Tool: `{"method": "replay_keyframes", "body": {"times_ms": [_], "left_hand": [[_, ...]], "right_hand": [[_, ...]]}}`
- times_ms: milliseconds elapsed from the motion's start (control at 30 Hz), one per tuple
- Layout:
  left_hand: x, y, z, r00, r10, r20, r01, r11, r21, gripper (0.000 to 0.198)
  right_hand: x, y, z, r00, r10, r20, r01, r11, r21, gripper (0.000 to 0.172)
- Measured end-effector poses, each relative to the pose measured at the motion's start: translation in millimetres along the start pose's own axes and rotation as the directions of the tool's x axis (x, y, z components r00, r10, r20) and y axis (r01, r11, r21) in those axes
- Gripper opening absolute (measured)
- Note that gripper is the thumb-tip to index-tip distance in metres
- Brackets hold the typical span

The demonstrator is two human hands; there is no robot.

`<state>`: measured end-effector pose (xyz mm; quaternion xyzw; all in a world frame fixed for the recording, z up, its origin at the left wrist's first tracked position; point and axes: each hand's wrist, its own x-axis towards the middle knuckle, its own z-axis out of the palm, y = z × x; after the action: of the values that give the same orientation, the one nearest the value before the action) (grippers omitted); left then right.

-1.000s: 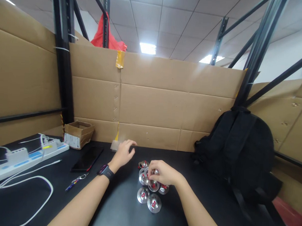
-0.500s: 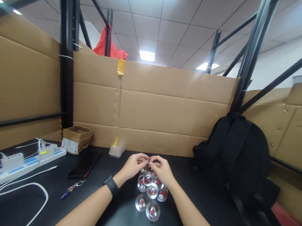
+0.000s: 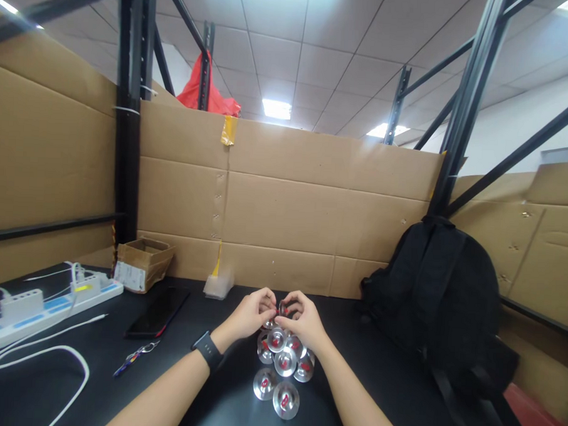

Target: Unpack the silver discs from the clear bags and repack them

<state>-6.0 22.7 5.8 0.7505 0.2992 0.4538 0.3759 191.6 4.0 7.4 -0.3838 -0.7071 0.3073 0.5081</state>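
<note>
Small shiny metal discs with domed middles and red marks at their centres, like finger cymbals, lie in a loose cluster on the black table. One metal disc [image 3: 285,362] is near the cluster's middle; another metal disc [image 3: 286,400] lies closest to me. Beyond them, my right hand [image 3: 304,315] is closed, with a metal disc [image 3: 282,308] held on edge between thumb and fingers. Beside it, my left hand [image 3: 252,313] has its fingers curled together at a small red bit by that disc. What the left fingers pinch is mostly hidden. A dark watch [image 3: 207,351] circles my left wrist.
On the left are a white power strip [image 3: 54,310] with cables, a black phone [image 3: 157,312], a keyring [image 3: 135,358] and an open cardboard box [image 3: 145,263]. A clear plastic piece [image 3: 218,286] stands by the cardboard wall [image 3: 284,207]. A black backpack [image 3: 440,295] sits at right.
My hands have moved slightly apart at the fingertips, where they were pressed together. A disc now shows on edge between them. The discs on the table keep their arrangement.
</note>
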Motion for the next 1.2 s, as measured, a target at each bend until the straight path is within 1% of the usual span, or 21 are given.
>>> {"method": "replay_keyframes", "body": {"times_ms": [67,133,233,333,400,467,567,633,667,733,767,833,933,1000,1067,1200], "left_hand": [[0.5,-1.1,-11.2,0.999,0.034,-0.03,-0.029,0.989,0.146,0.01],[1.5,-5.9,-24.7,0.996,0.043,-0.072,-0.023,0.965,0.261,0.008],[1.4,-18.2,-44.4,0.995,0.025,-0.093,0.018,0.9,0.436,0.01],[-2.0,-31.6,-58.2,0.999,-0.03,-0.027,0.04,0.782,0.622,0.017],[-4.7,-38.5,-62.6,0.993,-0.114,0.031,0.062,0.725,0.686,0.02],[-6.8,-42.7,-63.8,0.98,-0.188,0.066,0.085,0.695,0.714,0.023],[-8.3,-43.8,-62.7,0.966,-0.244,0.08,0.108,0.669,0.735,0.026],[-8.4,-41.0,-61.3,0.961,-0.264,0.086,0.112,0.651,0.75,0.026],[-8.3,-38.4,-60.3,0.962,-0.258,0.088,0.104,0.645,0.757,0.025],[-7.9,-30.4,-57.0,0.975,-0.202,0.094,0.062,0.653,0.755,0.022],[-7.8,-25.2,-54.4,0.981,-0.159,0.111,0.026,0.675,0.737,0.02],[-7.9,-13.4,-47.3,0.98,-0.079,0.181,-0.061,0.75,0.658,0.017],[-9.4,2.5,-32.8,0.947,-0.007,0.32,-0.158,0.858,0.489,0.025],[-10.7,8.3,-22.9,0.925,0.026,0.379,-0.198,0.884,0.424,0.033],[-11.6,9.7,-14.9,0.907,0.043,0.419,-0.228,0.887,0.401,0.034],[-12.2,6.9,-7.1,0.88,0.053,0.473,-0.254,0.893,0.372,0.02]], "right_hand": [[3.6,3.5,-10.1,0.998,-0.025,-0.054,0.021,0.996,-0.081,0.044],[7.0,9.3,-23.4,0.993,-0.032,-0.114,0.015,0.989,-0.145,0.039],[9.8,22.8,-47.1,0.982,0.042,-0.183,-0.09,0.961,-0.263,0.04],[9.1,39.5,-70.6,0.978,0.073,-0.197,-0.158,0.873,-0.461,0.031],[7.8,50.1,-83.9,0.974,0.123,-0.191,-0.21,0.806,-0.553,0.027],[6.8,59.0,-94.2,0.957,0.212,-0.2,-0.291,0.736,-0.612,0.027],[6.2,67.5,-103.6,0.919,0.323,-0.227,-0.389,0.647,-0.656,0.029],[6.2,70.4,-106.3,0.896,0.378,-0.231,-0.427,0.598,-0.678,0.031],[6.3,71.4,-106.8,0.887,0.4,-0.23,-0.439,0.576,-0.689,0.031],[6.4,72.8,-106.9,0.875,0.429,-0.225,-0.449,0.544,-0.709,0.033],[6.5,73.4,-106.6,0.873,0.434,-0.224,-0.45,0.536,-0.714,0.034],[6.7,74.2,-106.0,0.873,0.431,-0.228,-0.45,0.531,-0.718,0.036],[7.0,74.1,-105.2,0.871,0.432,-0.235,-0.453,0.52,-0.724,0.038],[7.1,73.3,-104.7,0.872,0.428,-0.237,-0.451,0.515,-0.729,0.038],[6.9,72.4,-104.1,0.876,0.419,-0.239,-0.446,0.514,-0.732,0.037],[5.5,71.2,-102.6,0.892,0.38,-0.244,-0.429,0.542,-0.723,0.032]]}}
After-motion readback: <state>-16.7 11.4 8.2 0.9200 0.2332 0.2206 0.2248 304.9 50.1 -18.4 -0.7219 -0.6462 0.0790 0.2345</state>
